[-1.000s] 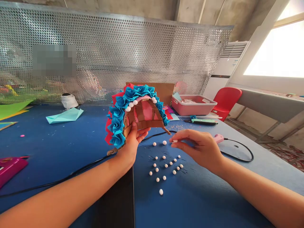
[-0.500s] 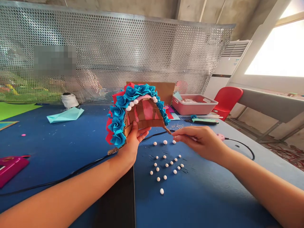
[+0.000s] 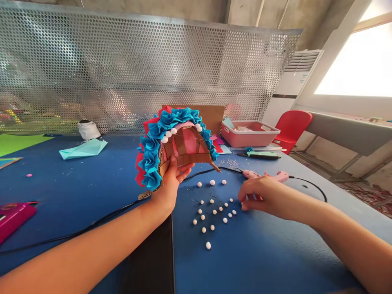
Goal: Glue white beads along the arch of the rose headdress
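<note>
- While the left hand [image 3: 167, 188] gripped the cardboard arch [image 3: 194, 158] by its lower left part, with the thumb pressed on the inner side, the right hand [image 3: 263, 196] was low over the table [image 3: 263, 257].
- The arch was held up above the middle of the table, its hollow side facing the person.
- Blue paper flowers [image 3: 150, 159] ran around its front edge, with red paper [image 3: 140, 175] showing behind them on the left.
- Five white beads sat along the inner rim: three in a group at the upper left [image 3: 168, 134], two touching at the upper right [image 3: 197, 127].
- The right thumb and forefinger curved toward each other, tips near together; whether anything was pinched between them could not be told.
- Loose white beads [image 3: 214, 212] lay scattered on the table just left of the right hand, three in a row at the far side and a larger one nearest the person.
- Just beyond the right hand lay a pink glue gun [image 3: 281, 176], partly hidden by it.
- Farther back were a knife [image 3: 265, 155] with a pale green handle and a pink basket [image 3: 245, 141].
- Well to the left lay a folded light blue paper [image 3: 82, 150].
</note>
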`<state>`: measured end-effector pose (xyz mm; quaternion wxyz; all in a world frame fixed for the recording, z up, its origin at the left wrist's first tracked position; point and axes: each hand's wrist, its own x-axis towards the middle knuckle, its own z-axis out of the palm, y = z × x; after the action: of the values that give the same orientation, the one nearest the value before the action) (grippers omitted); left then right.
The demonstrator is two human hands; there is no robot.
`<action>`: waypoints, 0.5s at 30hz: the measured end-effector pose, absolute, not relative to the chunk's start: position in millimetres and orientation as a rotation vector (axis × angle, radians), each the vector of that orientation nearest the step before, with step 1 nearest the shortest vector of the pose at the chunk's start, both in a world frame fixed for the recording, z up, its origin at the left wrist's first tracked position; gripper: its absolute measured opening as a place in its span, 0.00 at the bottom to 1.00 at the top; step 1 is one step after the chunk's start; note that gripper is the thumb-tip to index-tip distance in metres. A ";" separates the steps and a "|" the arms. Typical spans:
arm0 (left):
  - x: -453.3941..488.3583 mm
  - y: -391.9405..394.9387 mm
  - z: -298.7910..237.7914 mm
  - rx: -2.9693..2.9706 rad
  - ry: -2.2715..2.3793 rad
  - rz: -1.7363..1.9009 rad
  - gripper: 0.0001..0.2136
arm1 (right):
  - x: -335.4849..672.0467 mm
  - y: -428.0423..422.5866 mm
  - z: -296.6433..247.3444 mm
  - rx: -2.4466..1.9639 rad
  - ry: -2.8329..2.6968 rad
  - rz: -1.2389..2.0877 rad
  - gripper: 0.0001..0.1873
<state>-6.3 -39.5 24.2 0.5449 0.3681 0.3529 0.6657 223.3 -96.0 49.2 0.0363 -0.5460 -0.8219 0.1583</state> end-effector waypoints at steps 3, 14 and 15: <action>-5.8 -40.0 24.3 0.892 0.841 1.579 0.18 | 224.4 -95.4 51.1 -1.656 -2.523 0.560 0.08; -6.0 -41.5 25.5 0.912 0.840 1.583 0.17 | 311.5 -70.0 47.0 -1.587 -2.461 -0.040 0.21; -5.8 -41.9 25.8 0.914 0.843 1.585 0.17 | 318.6 -67.4 41.7 -1.586 -2.492 -0.087 0.25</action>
<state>-5.8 -41.9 25.8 0.5343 0.3837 0.3537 0.6650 318.6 -67.4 41.7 0.0933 -0.5343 -0.8396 -0.0292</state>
